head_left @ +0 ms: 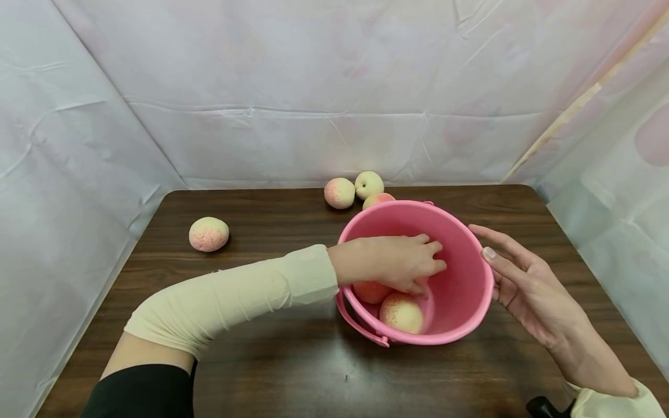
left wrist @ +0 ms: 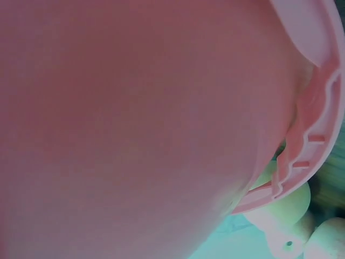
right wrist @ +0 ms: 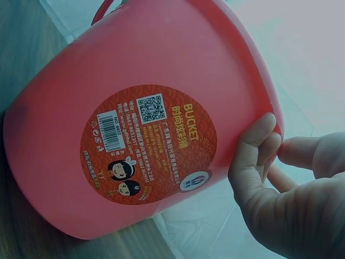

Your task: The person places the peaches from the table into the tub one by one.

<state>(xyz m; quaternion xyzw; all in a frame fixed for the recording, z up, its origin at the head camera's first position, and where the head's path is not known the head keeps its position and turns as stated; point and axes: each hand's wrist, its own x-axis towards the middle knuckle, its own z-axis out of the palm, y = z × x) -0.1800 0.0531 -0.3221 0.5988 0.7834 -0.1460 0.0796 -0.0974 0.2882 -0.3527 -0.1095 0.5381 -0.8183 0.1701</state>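
Note:
A pink bucket (head_left: 460,290) with a handle hanging at its near left side stands tilted on the table. My left hand (head_left: 399,261) reaches over its rim, fingers spread and loosely bent above the peaches inside. A reddish peach (head_left: 372,292) lies partly under that hand, and a pale speckled peach (head_left: 401,312) sits in front of it. At the bucket's right side my right hand (head_left: 533,284) pinches the rim between thumb and fingers, as the right wrist view shows. The bucket's wall (left wrist: 135,118) fills most of the left wrist view.
Behind the bucket, a pink-blushed peach (head_left: 340,193), a pale peach (head_left: 369,184) and a partly hidden peach (head_left: 378,199) sit close together. Another peach (head_left: 208,234) rests alone at the left of the dark wooden table (head_left: 261,360). Pale sheeting (head_left: 292,145) encloses the back and sides.

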